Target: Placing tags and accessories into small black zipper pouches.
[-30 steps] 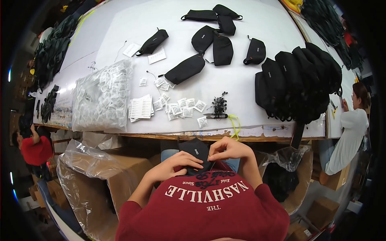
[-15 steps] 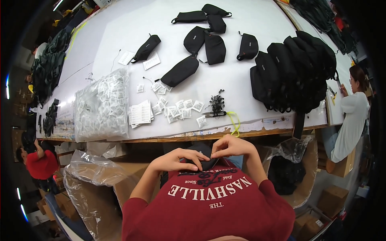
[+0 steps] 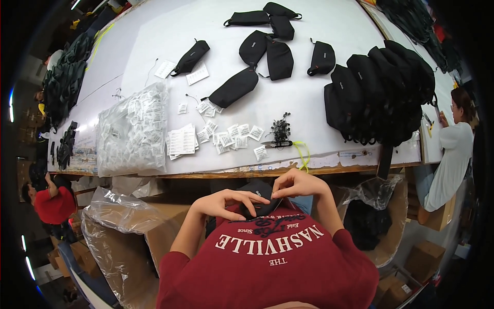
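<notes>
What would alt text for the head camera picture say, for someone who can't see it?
A person's left hand lies over a black pouch near their lap, while the right hand pinches thumb and finger together beside it. On the white table ahead sit more black pouches, loose white packets and a clear bag of packets.

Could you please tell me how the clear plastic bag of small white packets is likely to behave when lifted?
The clear plastic bag would probably sag, since its thin film looks creased. The many separate white packets inside would likely shift and slump downward. Its broad shape, lying on the table, suggests it is unlikely to roll.
</notes>
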`<state>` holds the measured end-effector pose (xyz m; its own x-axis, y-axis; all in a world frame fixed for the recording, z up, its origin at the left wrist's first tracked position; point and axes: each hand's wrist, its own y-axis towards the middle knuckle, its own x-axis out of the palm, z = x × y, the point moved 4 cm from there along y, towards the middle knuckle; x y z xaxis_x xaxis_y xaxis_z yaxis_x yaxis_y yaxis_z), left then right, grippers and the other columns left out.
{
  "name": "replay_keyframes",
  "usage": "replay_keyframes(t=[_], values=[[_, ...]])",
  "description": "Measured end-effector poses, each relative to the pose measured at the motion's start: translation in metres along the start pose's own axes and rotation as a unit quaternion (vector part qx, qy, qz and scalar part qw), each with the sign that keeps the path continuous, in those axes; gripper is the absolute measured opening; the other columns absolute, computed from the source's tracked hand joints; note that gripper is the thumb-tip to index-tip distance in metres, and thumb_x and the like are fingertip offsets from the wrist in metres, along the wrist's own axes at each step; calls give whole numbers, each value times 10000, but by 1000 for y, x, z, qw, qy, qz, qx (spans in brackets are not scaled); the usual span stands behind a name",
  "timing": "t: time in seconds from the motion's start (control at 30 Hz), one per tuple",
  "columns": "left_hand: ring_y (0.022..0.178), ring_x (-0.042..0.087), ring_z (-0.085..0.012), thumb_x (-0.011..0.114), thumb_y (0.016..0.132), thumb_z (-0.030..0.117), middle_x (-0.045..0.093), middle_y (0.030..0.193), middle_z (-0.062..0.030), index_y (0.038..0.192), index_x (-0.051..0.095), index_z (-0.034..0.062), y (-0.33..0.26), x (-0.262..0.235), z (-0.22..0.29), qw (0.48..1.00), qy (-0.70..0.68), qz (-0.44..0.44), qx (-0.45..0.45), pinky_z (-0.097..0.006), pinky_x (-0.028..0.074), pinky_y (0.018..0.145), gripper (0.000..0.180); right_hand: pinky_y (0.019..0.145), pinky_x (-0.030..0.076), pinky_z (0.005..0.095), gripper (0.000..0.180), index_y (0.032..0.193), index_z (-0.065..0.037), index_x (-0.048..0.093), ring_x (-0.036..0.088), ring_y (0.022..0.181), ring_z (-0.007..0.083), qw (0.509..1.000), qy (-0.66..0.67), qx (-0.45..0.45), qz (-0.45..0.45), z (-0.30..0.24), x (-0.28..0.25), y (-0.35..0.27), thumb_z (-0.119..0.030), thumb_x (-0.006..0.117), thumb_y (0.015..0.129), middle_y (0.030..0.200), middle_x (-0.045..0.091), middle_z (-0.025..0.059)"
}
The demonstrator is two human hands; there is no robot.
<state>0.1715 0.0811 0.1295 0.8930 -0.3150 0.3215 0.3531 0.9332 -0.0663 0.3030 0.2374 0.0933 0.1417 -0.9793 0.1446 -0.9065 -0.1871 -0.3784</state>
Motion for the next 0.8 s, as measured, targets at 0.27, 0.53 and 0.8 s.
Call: replay_keyframes(t=[0.27,0.53,0.8], values=[[1197,499,-268,655,798,29,545,1273,-177,942,698,26,0,-3,-7,1000,-28,4,-11,-375,366,1014,150,465,316,200,187,820,-50,682,424,506,19,1000,22,19,-7,-3,0,-2,-235,675,844,560,521,-50],[1185,510,-257,667,790,43,554,1273,-145,1016,706,62,7,-4,-4,998,56,-2,-23,-375,380,1003,230,453,314,199,187,817,-55,685,430,487,26,1000,9,22,9,3,-5,3,-241,682,838,553,521,-44],[1089,566,-200,669,822,98,614,1181,-112,890,659,38,10,-4,-9,997,14,77,-9,-343,430,940,92,450,303,195,175,823,-48,677,423,491,22,999,41,26,4,5,-5,3,-222,681,840,556,517,-51]])
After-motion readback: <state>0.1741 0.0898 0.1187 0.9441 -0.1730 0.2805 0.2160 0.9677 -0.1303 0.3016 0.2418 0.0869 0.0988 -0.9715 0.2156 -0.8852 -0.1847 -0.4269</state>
